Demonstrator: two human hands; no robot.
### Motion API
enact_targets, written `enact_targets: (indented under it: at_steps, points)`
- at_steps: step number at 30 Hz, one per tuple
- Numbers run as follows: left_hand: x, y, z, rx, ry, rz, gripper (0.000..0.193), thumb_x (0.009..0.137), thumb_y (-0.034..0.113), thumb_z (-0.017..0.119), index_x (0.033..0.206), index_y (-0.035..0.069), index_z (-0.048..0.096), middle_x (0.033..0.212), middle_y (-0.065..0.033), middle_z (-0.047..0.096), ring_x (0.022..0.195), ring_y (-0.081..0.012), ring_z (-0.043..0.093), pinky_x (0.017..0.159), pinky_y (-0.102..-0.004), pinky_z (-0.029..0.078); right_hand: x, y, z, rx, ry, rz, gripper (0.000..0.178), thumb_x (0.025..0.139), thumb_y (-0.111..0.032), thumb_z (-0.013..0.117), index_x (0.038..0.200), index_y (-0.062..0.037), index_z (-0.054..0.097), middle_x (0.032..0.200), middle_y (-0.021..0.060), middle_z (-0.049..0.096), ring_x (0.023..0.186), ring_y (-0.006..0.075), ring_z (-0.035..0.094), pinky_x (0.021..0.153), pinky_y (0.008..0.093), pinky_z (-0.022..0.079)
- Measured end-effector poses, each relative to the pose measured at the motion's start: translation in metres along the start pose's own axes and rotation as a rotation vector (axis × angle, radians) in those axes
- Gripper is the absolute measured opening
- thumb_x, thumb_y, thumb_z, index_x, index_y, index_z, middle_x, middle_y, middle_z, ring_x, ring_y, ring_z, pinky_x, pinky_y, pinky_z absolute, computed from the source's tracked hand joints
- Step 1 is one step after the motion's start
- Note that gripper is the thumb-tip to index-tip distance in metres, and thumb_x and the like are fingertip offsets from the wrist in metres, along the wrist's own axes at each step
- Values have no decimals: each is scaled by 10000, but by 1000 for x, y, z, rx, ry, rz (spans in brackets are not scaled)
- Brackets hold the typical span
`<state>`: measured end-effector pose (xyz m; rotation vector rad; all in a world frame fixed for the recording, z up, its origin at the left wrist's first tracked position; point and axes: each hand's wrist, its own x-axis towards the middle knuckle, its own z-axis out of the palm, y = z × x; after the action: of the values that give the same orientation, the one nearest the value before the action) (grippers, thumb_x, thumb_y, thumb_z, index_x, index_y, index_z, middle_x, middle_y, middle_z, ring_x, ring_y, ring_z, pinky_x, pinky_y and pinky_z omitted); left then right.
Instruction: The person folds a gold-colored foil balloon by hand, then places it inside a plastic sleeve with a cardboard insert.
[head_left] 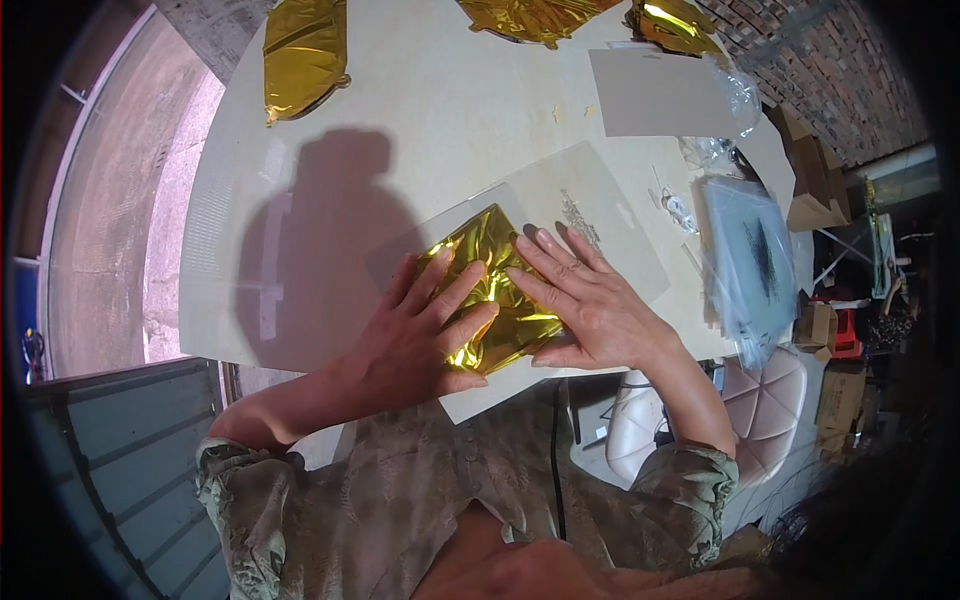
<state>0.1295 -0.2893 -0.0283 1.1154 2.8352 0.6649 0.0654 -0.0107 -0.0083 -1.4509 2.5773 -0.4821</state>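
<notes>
A folded piece of shiny gold foil (492,250), creased and roughly square, lies near the table's front edge. My left hand (408,338) rests on its left side with the fingers spread. My right hand (592,308) lies flat over its right side, fingers stretched out toward the far corner. Both palms face down and cover parts of the foil. Beneath it a pale flat sheet (470,402) sticks out toward me past the table edge. A clear plastic sleeve (630,235) with small print lies under and beyond my right hand.
More gold foil pieces lie at the far left (305,60), and others along the far edge. A grey-brown card (655,95) sits at the back right. Stacked clear plastic bags (750,260) lie at the table's right side, near a quilted stool (765,410) and cardboard boxes (820,185).
</notes>
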Motion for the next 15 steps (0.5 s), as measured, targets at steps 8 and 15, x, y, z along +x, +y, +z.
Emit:
enact_targets:
  at_steps: [8,15]
  points:
    - [0,-4,3,-5,58,33,780,710,448,846,1353,120,549,1561,-173,305,1441,-473,262,1153,-662,228,1,-11,2,2,-28,-14,886,854,-598,671,1542,-122,377,1627,165,277,1519,351,223,1247,513,142]
    - [-13,3,-17,-189,289,-122,752,811,361,820,1423,97,473,1509,-214,386,1378,-400,423,1126,-522,374,1,-16,11,51,-11,-31,838,879,-568,654,1543,-135,384,1630,155,276,1522,353,210,1250,503,134]
